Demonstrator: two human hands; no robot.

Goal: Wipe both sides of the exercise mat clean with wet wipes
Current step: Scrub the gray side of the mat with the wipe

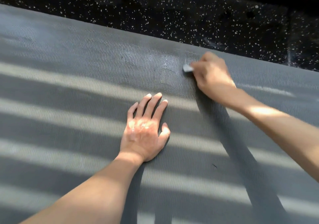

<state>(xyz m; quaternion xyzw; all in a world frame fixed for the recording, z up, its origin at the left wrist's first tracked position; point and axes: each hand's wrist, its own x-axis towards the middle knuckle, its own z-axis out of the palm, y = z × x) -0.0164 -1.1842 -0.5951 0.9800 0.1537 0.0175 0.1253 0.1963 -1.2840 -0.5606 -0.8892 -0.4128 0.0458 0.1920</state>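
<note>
Surroundings: black speckled floor, beyond my right hand, past the mat's far edge. Sun and shadow stripes cross everything.

Exercise mat: grey, wavy-ribbed, flat under both hands, with a wet glossy patch just left of my right fingers.

Wet wipe: small pale wad, gripped in my curled right fingers, touching the mat.

Left hand: palm down on the mat, fingers straight and spread, holding nothing.

Mat: grey, fine wavy ribbing, crossed by light stripes. Floor: black, white-speckled. Wipe: pale grey.
</note>
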